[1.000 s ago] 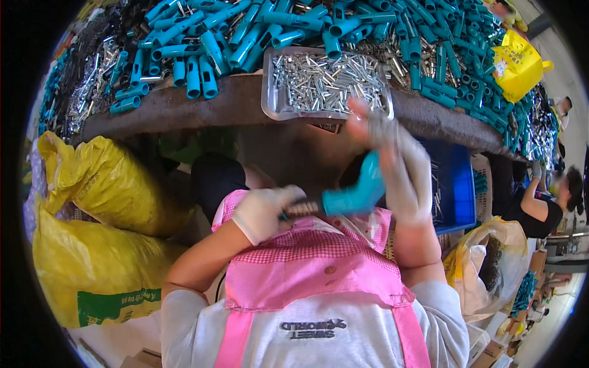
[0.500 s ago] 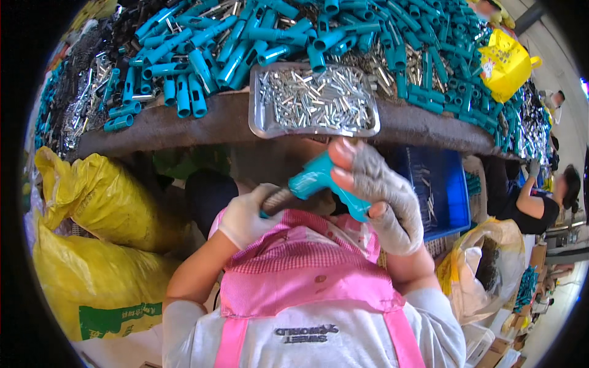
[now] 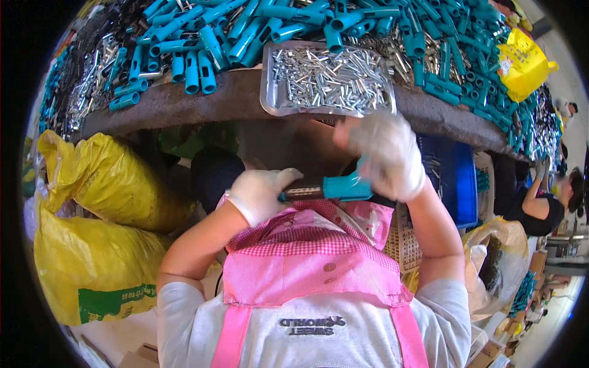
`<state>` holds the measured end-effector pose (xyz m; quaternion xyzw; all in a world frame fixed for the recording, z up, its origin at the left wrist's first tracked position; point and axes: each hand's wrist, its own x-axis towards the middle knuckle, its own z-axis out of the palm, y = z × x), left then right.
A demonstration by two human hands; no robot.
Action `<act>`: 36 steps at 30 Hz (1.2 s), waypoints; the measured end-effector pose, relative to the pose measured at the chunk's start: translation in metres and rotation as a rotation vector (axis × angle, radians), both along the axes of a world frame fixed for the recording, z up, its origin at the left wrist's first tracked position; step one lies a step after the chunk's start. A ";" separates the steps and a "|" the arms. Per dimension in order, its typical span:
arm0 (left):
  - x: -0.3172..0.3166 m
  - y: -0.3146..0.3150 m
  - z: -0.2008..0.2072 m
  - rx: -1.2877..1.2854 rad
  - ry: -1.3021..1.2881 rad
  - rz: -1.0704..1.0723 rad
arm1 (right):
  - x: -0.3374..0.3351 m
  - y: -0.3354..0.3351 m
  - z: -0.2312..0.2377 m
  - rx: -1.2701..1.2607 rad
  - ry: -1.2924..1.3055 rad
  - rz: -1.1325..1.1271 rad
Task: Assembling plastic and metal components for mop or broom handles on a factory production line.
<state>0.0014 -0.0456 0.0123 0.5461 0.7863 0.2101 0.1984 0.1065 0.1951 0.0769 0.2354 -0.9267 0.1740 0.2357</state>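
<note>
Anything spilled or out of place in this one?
Possibly: loose silver metal rods lie among the teal cylindrical tubes, outside the shallow silvery rectangular tray. Mixed together, they look untidy; whether they spilled is unclear.

Brown bench (image 3: 184,105), teal tubes (image 3: 177,47), metal tray (image 3: 277,104), silver parts (image 3: 92,80)

Printed lettering (image 3: 313,322) stands on the grey shirt (image 3: 313,343), black handle (image 3: 305,189) and yellow sack (image 3: 101,260).

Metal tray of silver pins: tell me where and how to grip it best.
Grip the tray by its short left and right rims together, coming from the near side. It is wide, shallow and open and holds loose silver pins, so an even two-sided hold should keep it level. Teal tubes crowd its far edge, while its near rim lies along the brown bench edge.
</note>
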 end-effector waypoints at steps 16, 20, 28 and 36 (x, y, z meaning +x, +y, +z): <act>-0.052 0.017 0.050 0.710 0.811 0.109 | 0.024 -0.046 -0.050 -1.006 -0.420 -0.284; -0.039 0.033 0.030 1.424 -0.760 0.471 | 0.014 -0.032 -0.030 -0.581 -0.202 -0.121; -0.033 0.039 0.025 1.141 -1.418 0.449 | -0.088 0.143 -0.042 -0.025 0.133 -0.819; -0.007 0.027 -0.025 0.598 -1.278 0.250 | -0.137 0.202 -0.069 0.314 -0.175 -1.004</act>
